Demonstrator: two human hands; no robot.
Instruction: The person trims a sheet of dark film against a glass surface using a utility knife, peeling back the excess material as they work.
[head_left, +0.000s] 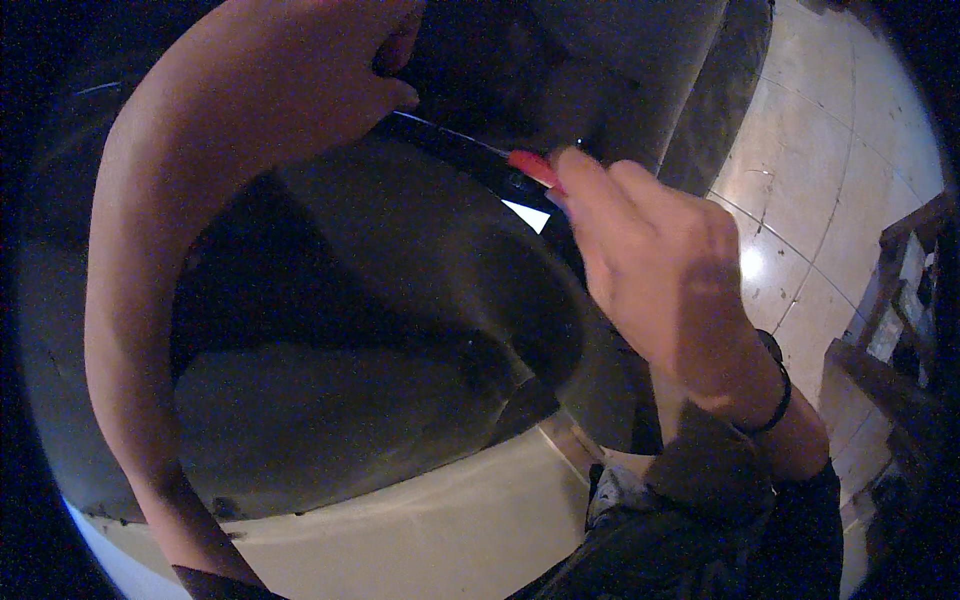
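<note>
My right hand (650, 250) is closed around a red-handled tool (530, 165), most of its grip hidden by the fingers. From the red end a thin, shiny line, perhaps its shaft, runs left toward my left hand (385, 75). That hand reaches over from the left, its fingers curled at the upper edge of the view; what they hold is lost in the dark. Both hands are over a large dark, smooth, rounded piece (400, 260), whose kind I cannot tell. A small bright white triangle (530, 216) shows just below the red handle.
Pale floor tiles (800, 150) with dark specks lie to the right. A dark, worn frame-like object (890, 320) stands at the right edge. Below the rounded piece runs a light-coloured surface (400, 520), near my dark clothing (680, 540).
</note>
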